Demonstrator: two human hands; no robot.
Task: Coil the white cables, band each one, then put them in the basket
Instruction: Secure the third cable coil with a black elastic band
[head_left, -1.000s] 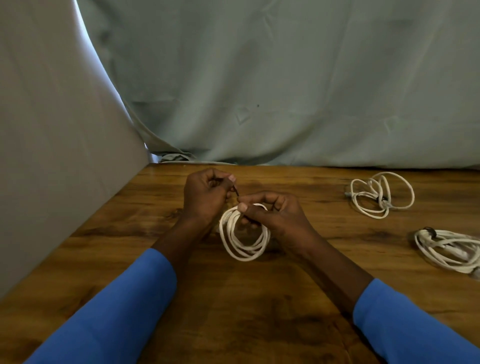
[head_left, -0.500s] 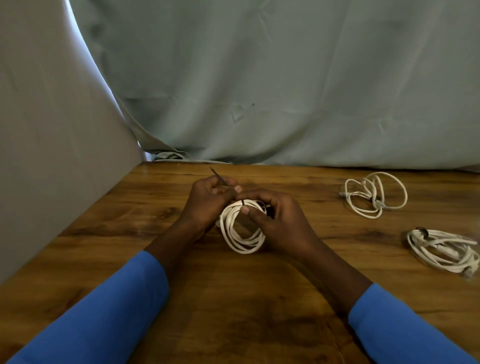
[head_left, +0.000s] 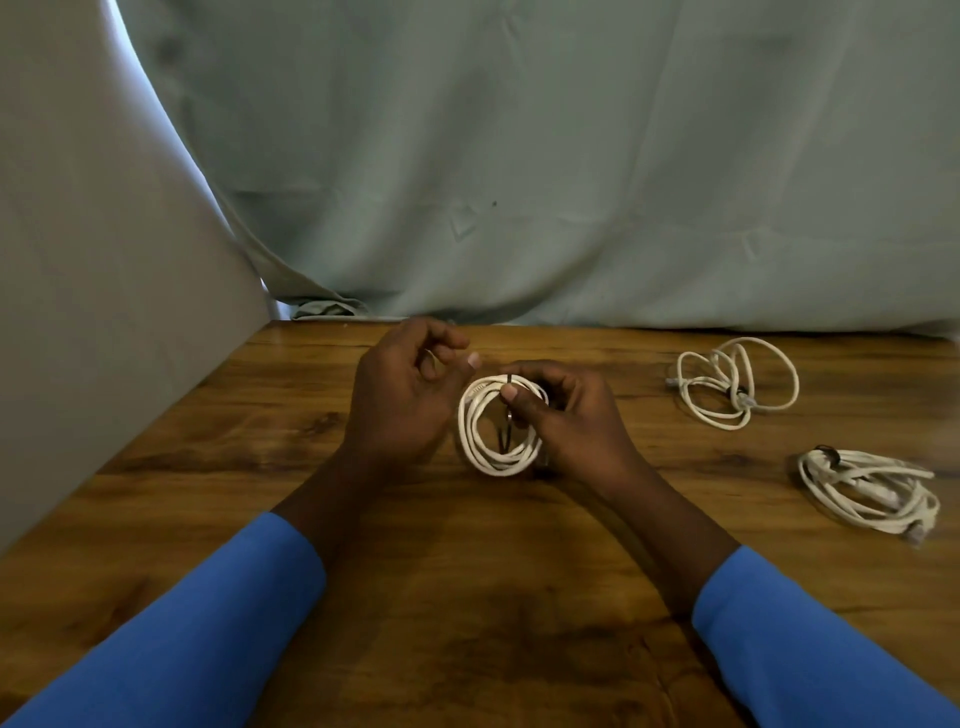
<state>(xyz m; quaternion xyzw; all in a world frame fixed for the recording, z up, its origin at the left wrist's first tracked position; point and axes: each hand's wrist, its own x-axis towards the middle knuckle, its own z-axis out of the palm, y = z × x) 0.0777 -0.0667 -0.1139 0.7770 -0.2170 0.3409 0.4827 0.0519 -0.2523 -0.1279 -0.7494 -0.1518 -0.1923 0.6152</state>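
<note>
The step in hand is banding. The coil (head_left: 491, 449) stands tilted on the bench (head_left: 467, 597) near its middle, propped between both hands. The right hand (head_left: 576, 423), at 3 o'clock of the coil, pinches its top strands between thumb and forefinger, right where a dark band (head_left: 508, 378) crosses them. A slack length of the band hangs down inside the ring. The left hand (head_left: 402, 400) sits at 9 o'clock, its edge against or just beside the coil. Its fingers (head_left: 447, 338) are curled in toward the thumb. Nothing shows between them, and I cannot tell whether they have hold of any part of the band.

Two more white cables lie well apart at the right: a far cable (head_left: 735, 384) at 2 o'clock of the coil, loosely looped, and a near cable (head_left: 867, 491) at 4 o'clock, bunched tighter. Each shows a dark spot that looks like a band, so this coil is probably the last to be tied. No basket is in view.

As I judge it, the band is on but not yet snug. The next move calls for the left hand to take up the hanging slack and wrap or pull it tight while the right keeps its pinch, or the strands may spring apart. After that all three need carrying to the basket, wherever it stands.
</note>
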